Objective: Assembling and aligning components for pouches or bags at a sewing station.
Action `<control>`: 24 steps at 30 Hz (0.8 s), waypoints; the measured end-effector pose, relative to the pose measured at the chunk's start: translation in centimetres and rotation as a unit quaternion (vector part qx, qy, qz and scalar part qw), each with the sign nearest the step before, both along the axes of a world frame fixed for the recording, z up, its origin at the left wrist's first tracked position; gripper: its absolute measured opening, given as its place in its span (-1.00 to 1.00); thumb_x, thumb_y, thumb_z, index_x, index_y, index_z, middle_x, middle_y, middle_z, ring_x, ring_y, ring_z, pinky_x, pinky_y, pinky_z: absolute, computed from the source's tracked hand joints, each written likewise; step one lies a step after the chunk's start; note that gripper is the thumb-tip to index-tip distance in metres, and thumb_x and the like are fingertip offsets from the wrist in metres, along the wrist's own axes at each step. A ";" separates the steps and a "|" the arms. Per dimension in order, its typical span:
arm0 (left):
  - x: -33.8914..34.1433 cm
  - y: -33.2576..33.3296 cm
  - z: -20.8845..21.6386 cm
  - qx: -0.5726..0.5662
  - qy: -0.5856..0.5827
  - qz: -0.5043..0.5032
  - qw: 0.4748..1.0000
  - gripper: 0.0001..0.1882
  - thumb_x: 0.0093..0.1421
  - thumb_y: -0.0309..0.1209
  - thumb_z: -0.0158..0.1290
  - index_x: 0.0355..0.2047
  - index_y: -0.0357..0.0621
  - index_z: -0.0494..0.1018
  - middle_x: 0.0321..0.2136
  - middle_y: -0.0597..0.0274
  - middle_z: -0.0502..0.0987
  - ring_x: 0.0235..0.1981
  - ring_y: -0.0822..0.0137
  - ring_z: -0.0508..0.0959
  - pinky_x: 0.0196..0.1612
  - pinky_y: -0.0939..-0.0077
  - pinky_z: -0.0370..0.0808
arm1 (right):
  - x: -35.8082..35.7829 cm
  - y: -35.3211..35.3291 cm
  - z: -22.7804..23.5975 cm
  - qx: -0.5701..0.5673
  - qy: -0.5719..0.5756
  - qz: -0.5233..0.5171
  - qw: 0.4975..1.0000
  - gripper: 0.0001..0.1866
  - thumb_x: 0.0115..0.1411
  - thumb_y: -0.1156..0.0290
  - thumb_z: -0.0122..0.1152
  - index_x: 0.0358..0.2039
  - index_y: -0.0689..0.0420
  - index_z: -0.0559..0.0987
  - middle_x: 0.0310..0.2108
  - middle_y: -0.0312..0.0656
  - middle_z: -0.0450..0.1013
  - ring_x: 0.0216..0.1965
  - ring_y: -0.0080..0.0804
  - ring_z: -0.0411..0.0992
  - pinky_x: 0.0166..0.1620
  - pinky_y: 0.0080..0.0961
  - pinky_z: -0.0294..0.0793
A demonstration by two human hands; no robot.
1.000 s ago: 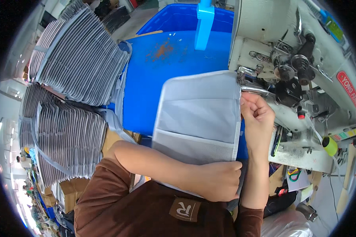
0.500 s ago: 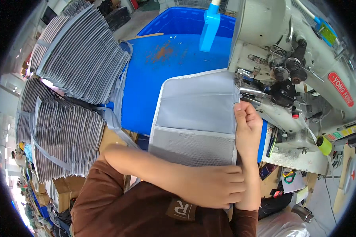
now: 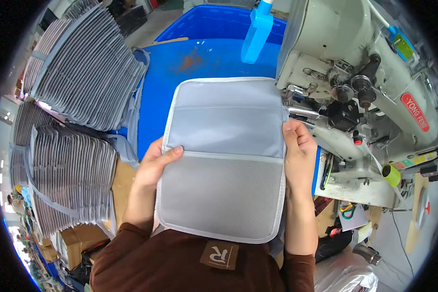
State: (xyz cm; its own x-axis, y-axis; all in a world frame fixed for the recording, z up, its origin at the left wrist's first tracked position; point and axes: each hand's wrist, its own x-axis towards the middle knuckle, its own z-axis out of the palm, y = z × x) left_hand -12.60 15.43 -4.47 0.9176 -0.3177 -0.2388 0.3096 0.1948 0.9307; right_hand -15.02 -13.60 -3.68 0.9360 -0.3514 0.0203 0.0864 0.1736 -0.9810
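A flat grey fabric panel (image 3: 224,131) with pale edge binding and a mesh pocket on its nearer half lies in front of me. My left hand (image 3: 156,163) grips its left edge, thumb on top beside the pocket's upper band and the other fingers hidden beneath. On the right edge my right hand (image 3: 299,141) pinches the binding between thumb and curled fingers. The panel's far right corner touches the working end of a pale industrial sewing machine (image 3: 321,63), where the needle area is partly hidden.
Tied stacks of grey bound panels (image 3: 82,68) stand at the left. A blue table top (image 3: 160,87) extends beneath the panel, with a blue bin (image 3: 194,24) beyond it. A light blue bottle-shaped holder (image 3: 256,36) hangs by the machine. Scissors (image 3: 347,211) lie at the right.
My left hand has moved from across my right forearm to the panel's left edge. The panel has turned a little and its near end now shows. My right hand keeps its grip.
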 end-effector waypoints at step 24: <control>0.7 0.9 0.0 0.005 -0.074 -0.035 0.997 -0.54 0.24 -0.42 0.15 0.11 -0.33 0.37 -0.05 0.14 0.55 -0.06 0.39 0.52 0.05 0.47 0.41 | -1.6 1.0 -0.2 0.008 -0.013 0.024 1.000 -0.71 0.39 0.35 0.09 -0.02 0.30 0.50 -0.30 -0.28 0.56 -0.31 -0.68 0.45 -0.19 -0.74 0.39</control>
